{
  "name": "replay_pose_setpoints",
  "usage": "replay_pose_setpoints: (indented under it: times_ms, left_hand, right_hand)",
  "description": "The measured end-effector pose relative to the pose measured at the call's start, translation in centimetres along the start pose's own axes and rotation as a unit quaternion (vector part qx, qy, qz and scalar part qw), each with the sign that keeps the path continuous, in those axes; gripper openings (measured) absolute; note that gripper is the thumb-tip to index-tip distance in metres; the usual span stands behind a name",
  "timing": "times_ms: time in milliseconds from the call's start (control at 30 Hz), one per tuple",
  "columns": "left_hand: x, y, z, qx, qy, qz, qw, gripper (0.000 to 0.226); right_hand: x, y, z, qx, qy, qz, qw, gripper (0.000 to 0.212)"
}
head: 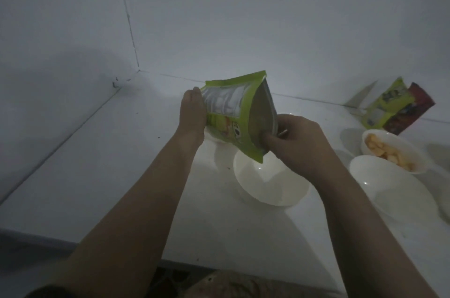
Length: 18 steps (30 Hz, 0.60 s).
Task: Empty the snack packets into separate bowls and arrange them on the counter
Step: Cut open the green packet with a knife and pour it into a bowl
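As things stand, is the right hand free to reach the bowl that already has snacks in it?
Probably not right away. The right hand pinches the green packet over an empty bowl, so it would have to let go first. Otherwise the path to the filled bowl on its right looks open.

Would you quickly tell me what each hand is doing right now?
Left hand: holds the green snack packet by its side, over the empty bowl.
Right hand: pinches the packet's open edge.
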<state>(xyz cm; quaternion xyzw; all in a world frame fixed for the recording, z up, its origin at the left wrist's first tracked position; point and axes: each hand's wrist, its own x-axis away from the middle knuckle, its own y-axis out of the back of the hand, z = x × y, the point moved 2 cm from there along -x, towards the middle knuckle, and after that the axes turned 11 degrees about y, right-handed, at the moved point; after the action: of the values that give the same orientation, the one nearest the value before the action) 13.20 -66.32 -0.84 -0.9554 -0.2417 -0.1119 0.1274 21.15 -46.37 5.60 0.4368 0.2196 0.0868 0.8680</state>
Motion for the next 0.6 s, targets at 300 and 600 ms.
replay_pose_setpoints:
  times_ms: [300,600]
  left_hand:
    - [0.5,-3.5,0.7,-0.02,-0.09,-0.007,0.996,0.024]
    - [0.6,-2.6,0.0,-0.091,-0.174,-0.079,0.977,0.029]
  right_hand:
    - [-0.9,2.3,-3.5,0.017,0.028,-0.153,0.988,0.028]
    - [-0.5,1.9,-3.7,-0.121,0.061,-0.125,0.983,0.014]
